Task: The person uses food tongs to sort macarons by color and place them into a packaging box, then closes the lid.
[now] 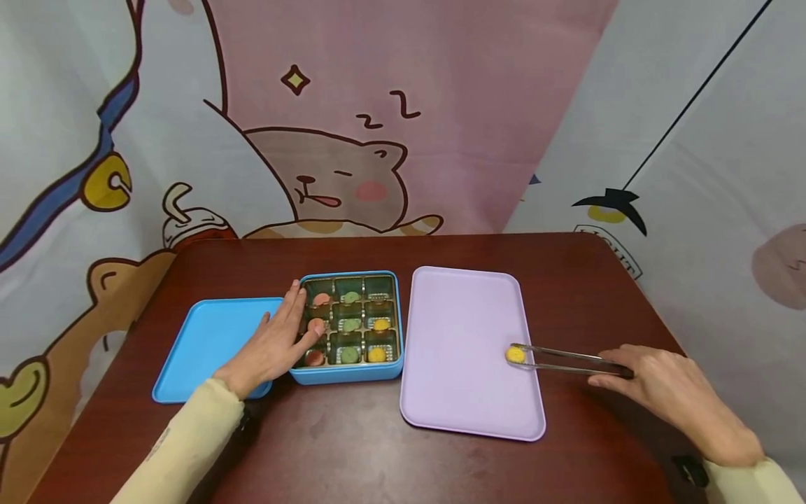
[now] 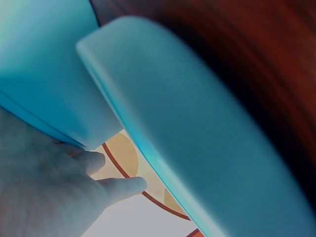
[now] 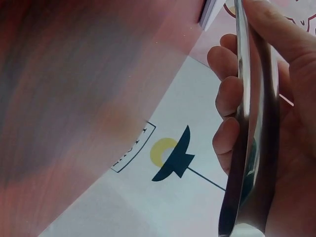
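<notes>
My right hand grips metal tongs, its fingers curled round them in the right wrist view. Between the tong tips is a small yellow ball, at the right side of the lilac tray. My left hand rests against the left rim of a blue box, fingers extended and thumb over the edge. The box has a gold divided insert. Its left column holds orange-red balls, the middle one green balls, and the right one yellow balls in its middle and front compartments. The back right compartment is bare.
A flat blue lid lies left of the box, partly under the left forearm. All stand on a dark red-brown table. A printed cloth hangs behind it.
</notes>
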`<state>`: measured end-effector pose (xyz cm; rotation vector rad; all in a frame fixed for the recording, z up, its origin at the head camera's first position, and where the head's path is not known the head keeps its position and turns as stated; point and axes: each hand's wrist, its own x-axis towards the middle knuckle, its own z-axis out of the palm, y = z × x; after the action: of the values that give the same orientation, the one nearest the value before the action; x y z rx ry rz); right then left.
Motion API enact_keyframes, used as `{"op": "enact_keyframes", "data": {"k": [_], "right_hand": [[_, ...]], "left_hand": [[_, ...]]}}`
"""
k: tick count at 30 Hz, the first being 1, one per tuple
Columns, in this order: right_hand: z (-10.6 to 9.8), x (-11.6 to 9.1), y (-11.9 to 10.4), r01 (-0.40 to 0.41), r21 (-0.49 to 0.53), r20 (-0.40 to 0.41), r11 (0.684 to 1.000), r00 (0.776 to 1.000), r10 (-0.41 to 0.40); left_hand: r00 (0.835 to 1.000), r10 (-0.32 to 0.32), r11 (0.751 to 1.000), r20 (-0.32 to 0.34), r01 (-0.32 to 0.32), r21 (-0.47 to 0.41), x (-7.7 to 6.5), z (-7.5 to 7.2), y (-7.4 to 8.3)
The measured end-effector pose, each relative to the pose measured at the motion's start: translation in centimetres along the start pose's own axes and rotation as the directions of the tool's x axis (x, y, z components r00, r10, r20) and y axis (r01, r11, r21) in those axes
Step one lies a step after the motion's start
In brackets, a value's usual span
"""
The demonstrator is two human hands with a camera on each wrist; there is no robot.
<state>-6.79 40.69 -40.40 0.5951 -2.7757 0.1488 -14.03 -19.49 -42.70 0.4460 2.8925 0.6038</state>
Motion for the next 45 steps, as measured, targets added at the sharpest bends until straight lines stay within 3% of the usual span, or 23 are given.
{"op": "enact_keyframes", "data": {"k": [10,19,25,32,45], "right_hand": [[0.5,1.4,-1.0,-0.024,0.009,0.032,1.000,0.999,0.023],[2.1,3.5,-2.8,0.019,0.047,0.002,0.999,1.000,-0.019],[3.0,4.5,-3.4,0.014,0.059,0.036,0.998,0.999,-0.017],[3.4,4.4,-3.6,-0.041,0.086,0.096,0.995,0.995,0.033],[3.5,4.3,-3.6,-0.027,0.099,0.063,0.995,0.998,0.021]], "left_hand": [[1.000,-0.003,1.000,-0.006,0.003,-0.005,0.1,0.3,-0.3],[1.000,-0.004,1.000,-0.011,0.004,-0.011,0.0,0.2,-0.2],[1.000,-0.001,1.000,-0.011,0.001,-0.007,0.0,0.3,-0.2],[1.000,-0.007,1.000,-0.012,0.007,-0.004,0.1,0.4,-0.4],[1.000,-0.012,1.000,-0.014,0.012,0.000,0.1,0.4,-0.3]]}}
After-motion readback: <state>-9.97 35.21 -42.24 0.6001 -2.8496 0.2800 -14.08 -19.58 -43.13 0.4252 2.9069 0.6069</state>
